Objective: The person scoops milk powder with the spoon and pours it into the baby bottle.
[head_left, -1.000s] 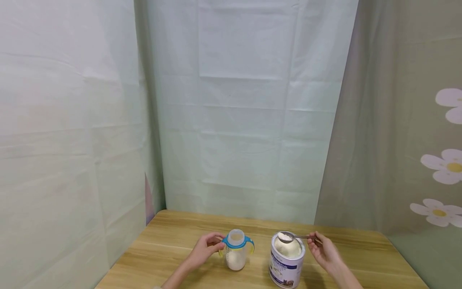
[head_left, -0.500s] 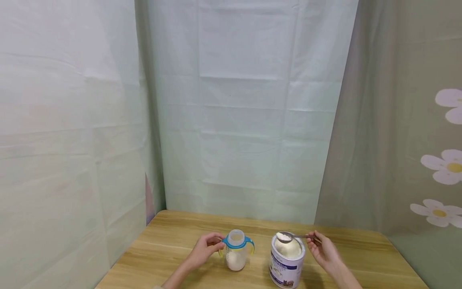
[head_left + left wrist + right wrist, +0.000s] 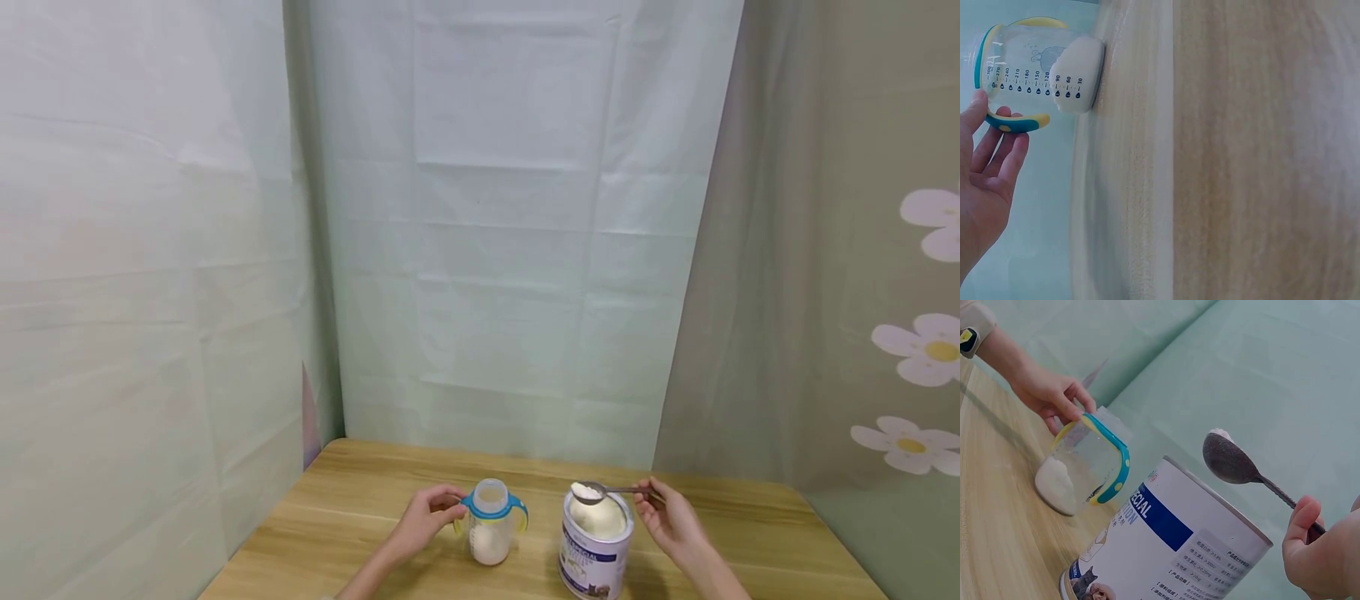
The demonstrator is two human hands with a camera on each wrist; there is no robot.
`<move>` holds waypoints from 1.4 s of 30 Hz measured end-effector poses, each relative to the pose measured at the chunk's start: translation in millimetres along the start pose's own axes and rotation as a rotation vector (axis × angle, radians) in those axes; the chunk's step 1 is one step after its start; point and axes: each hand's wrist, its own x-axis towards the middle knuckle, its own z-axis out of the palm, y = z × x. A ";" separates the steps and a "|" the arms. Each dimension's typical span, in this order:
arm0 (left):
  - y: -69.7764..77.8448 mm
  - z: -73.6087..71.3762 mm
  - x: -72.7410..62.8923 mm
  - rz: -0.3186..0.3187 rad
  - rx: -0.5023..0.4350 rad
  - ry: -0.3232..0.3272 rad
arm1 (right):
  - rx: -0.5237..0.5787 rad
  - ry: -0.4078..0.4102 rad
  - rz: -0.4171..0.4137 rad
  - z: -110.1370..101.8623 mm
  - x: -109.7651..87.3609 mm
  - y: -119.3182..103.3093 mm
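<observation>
A clear baby bottle (image 3: 490,537) with a blue collar and two blue-and-yellow handles stands upright, uncapped, on the table. White powder fills its lower part, up to about the 90–120 marks in the left wrist view. My left hand (image 3: 423,521) grips its left handle (image 3: 1019,123) between thumb and fingers. To the right stands an open milk powder can (image 3: 592,554), heaped with pale powder inside. Over its mouth my right hand (image 3: 671,521) holds a dark metal spoon (image 3: 1232,459) by the handle. White powder (image 3: 584,491) lies in the spoon's bowl.
The wooden table (image 3: 360,475) has pale cloth (image 3: 495,292) hanging behind and at both sides. White flowers (image 3: 911,446) are printed on the right cloth. The can stands a short gap to the right of the bottle.
The spoon with its powder has shifted slightly left over the can. My left hand and the bottle keep their places.
</observation>
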 end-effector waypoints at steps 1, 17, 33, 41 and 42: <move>-0.4 0.0 0.2 0.004 0.000 0.000 | -0.001 0.001 0.003 0.2 -0.1 -0.1; -6.6 -0.4 2.3 0.024 -0.014 0.002 | -0.060 -0.029 -0.006 7.0 -1.0 -1.2; -1.7 -0.5 2.4 0.002 -0.008 0.004 | -0.029 -0.020 0.001 16.3 0.2 -2.4; -1.8 -0.6 2.1 0.005 -0.010 -0.001 | -0.009 -0.034 0.030 19.9 1.0 -3.2; -2.0 -0.6 2.0 0.004 -0.010 0.000 | -0.010 -0.035 0.032 20.4 1.0 -3.2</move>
